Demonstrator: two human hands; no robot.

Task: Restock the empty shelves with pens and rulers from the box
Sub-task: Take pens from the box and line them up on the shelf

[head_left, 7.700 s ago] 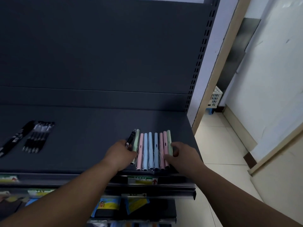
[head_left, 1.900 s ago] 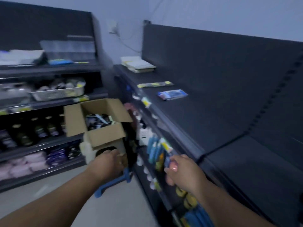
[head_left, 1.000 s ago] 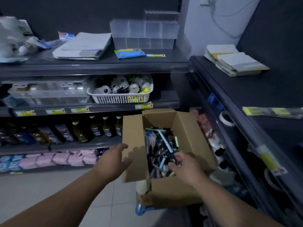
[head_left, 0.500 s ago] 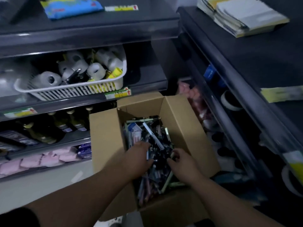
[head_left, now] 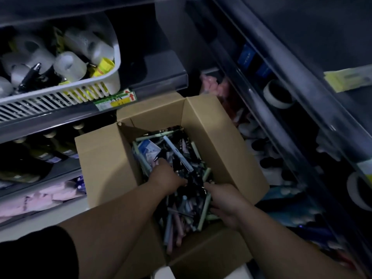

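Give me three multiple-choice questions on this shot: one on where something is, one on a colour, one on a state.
1. Where are the left hand and the right hand?
A) in a drawer
B) in the cardboard box, among the pens
C) on a ladder
2. What colour is the slatted basket on the shelf?
A) red
B) green
C) white
3. How are the box's flaps?
A) open
B) taped shut
C) tied shut
Answers: 1 B, both hands reach down into the pens; 2 C, its rim and slats are white; 3 A, the flaps fold outward and the contents show.
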